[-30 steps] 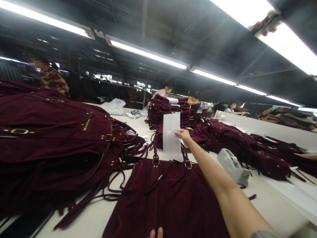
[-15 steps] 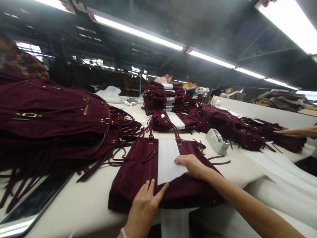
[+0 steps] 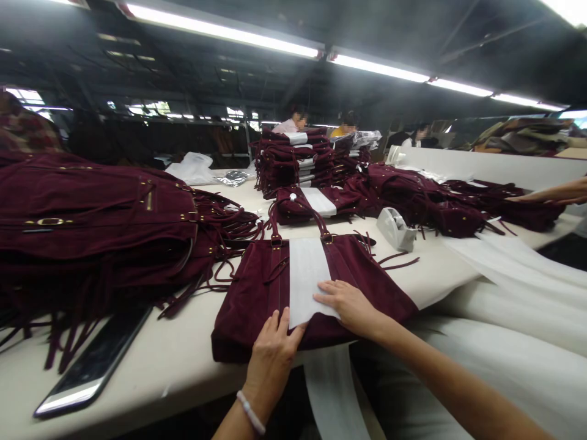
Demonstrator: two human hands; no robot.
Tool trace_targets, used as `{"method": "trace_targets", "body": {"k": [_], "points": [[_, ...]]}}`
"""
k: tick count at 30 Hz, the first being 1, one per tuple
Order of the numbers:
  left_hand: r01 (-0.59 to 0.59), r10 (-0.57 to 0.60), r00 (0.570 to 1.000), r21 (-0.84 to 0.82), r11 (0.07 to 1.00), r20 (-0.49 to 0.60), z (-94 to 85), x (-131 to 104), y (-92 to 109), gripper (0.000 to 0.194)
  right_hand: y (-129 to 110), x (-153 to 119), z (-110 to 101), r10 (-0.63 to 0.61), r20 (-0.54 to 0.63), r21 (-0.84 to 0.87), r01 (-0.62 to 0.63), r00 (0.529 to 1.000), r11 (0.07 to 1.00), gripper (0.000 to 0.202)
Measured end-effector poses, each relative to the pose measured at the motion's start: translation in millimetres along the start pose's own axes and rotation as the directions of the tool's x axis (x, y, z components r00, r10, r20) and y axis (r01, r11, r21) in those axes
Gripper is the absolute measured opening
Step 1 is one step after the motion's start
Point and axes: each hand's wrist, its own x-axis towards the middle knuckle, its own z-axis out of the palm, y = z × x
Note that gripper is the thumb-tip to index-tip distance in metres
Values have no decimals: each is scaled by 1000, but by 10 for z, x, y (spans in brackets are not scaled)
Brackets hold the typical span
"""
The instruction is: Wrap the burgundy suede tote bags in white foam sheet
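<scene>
A burgundy handbag (image 3: pixel 257 299) lies flat at the front edge of the table, its handles pointing away from me. Down its middle runs a white strip (image 3: pixel 305 269), which looks like paper or thin foam. My left hand (image 3: pixel 271 351), with a white band at the wrist, rests with fingers stretched out on the bag beside the strip's lower left end. My right hand (image 3: pixel 351 308) lies on the strip's lower right part, fingers extended over it. Below the bag, another length of white strip (image 3: pixel 334 385) hangs past the table edge.
Several burgundy bags (image 3: pixel 92 214) are heaped at left, above a dark phone-like device (image 3: pixel 98 360). A tape dispenser (image 3: pixel 395 229) stands right of the handbag. Behind it are a wrapped bag (image 3: pixel 284 205) and a stack of bags (image 3: pixel 279 156). A co-worker's arm (image 3: pixel 562 190) reaches in at right.
The view has shifted, so the table sits higher in the picture. My right hand's fingers now lie flatter across the white strip. My left hand stays at the strip's lower end.
</scene>
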Motion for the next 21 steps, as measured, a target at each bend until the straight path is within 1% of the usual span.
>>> {"method": "trace_targets", "body": {"k": [2,4,6,8,10,11,14,17,18,20,21], "points": [[-22,20,999,-52,998,-30,-10,2,-30,48,31,-59,3,11,-2,62,-10,1000,998,53],[-97,94,995,-87,991,-44,-36,26,-77,45,53,-81,22,11,-16,77,-9,1000,997,51],[-197,200,980,-130,972,11,-83,65,-130,48,63,-79,49,1,-34,76,1,999,997,50],[-243,271,954,-202,949,127,-145,113,-178,58,64,-80,70,-22,-44,90,26,999,996,50],[-231,301,925,-282,931,234,-211,163,-220,68,58,-100,81,-46,-56,120,52,997,991,49],[-223,312,913,-318,921,263,-243,188,-240,68,52,-120,85,-55,-63,137,64,996,989,47],[-230,366,887,-419,878,281,-336,258,-295,68,22,-211,106,-41,-105,193,61,994,979,38],[-212,384,873,-474,855,302,-422,359,-328,79,-12,-311,149,5,-159,245,34,987,969,37],[-211,391,864,-479,852,316,-447,410,-329,76,-21,-338,165,12,-172,255,33,985,966,38],[-230,425,831,-475,849,358,-487,538,-316,57,-33,-382,193,11,-188,261,40,982,964,40],[-250,452,806,-473,845,382,-497,610,-305,47,-37,-401,205,3,-193,256,47,981,965,41]]}}
